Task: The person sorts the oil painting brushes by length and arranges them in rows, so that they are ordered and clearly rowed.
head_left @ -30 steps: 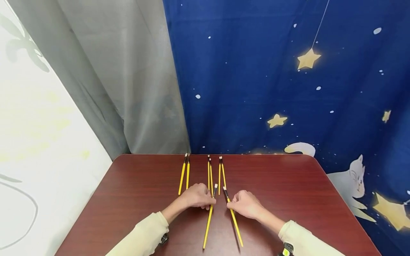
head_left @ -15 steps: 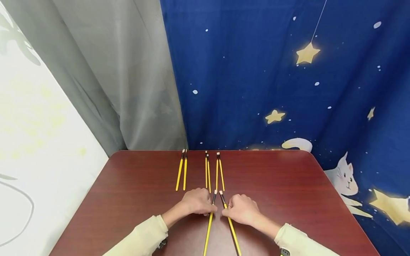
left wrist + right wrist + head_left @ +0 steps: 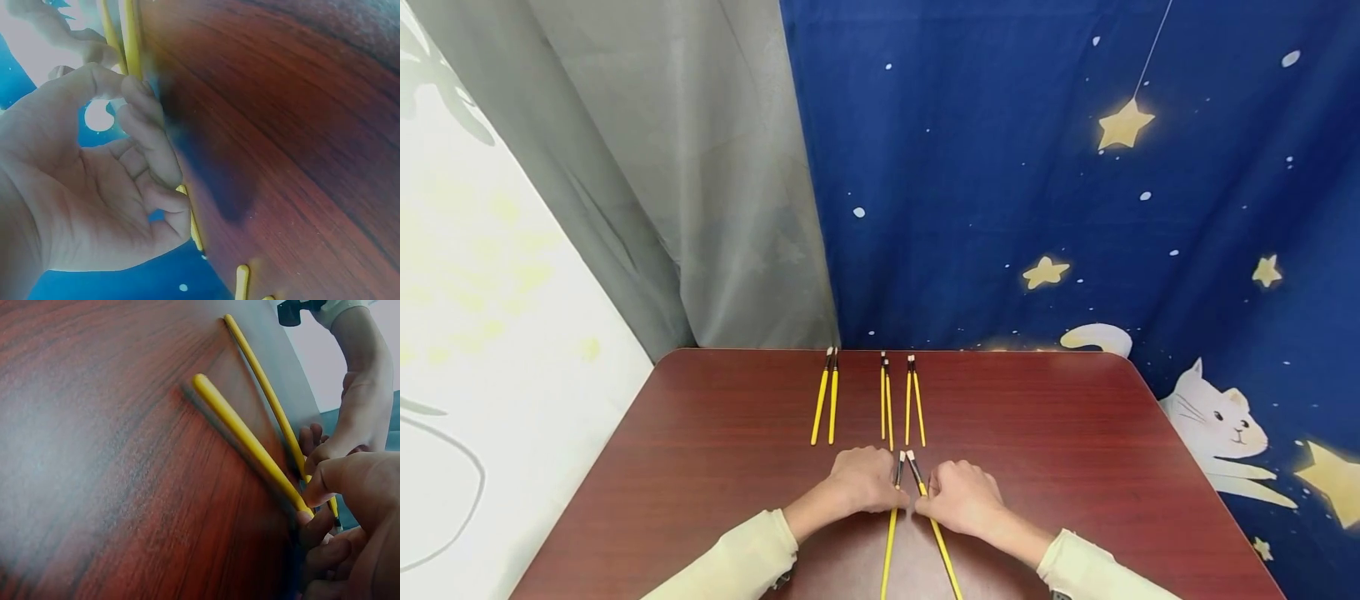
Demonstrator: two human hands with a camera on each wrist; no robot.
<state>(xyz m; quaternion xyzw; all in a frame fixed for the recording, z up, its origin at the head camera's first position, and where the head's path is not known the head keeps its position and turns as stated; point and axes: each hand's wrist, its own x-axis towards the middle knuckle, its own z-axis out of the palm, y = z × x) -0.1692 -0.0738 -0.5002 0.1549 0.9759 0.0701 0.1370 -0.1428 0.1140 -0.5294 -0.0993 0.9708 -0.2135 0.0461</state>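
Two paintbrushes with yellow handles, black ferrules and white bristles lie slanted near the front of the table in the head view. My left hand point(image 3: 867, 481) pinches the left paintbrush point(image 3: 890, 542) between thumb and fingers, below its ferrule. The right paintbrush point(image 3: 943, 546) is pinched by my right hand point(image 3: 962, 497). Their bristle ends nearly meet, while the handles spread apart towards me. In the right wrist view, the right paintbrush's handle point(image 3: 244, 434) runs low over the tabletop into my fingers. My left thumb and fingertips meet at a yellow handle point(image 3: 131, 37) in the left wrist view.
Farther back lie several more yellow paintbrushes in pairs: a left pair point(image 3: 819, 408), a middle pair point(image 3: 891, 408) and a right pair point(image 3: 907, 408). The dark red wooden table point(image 3: 1037, 400) ends at a grey curtain point(image 3: 752, 250) and a blue starry curtain point(image 3: 955, 208).
My right hand has moved left with its paintbrush, bringing the two bristle ends close together. Both hands sit slightly nearer me, farther from the back pairs. Both grips stay.
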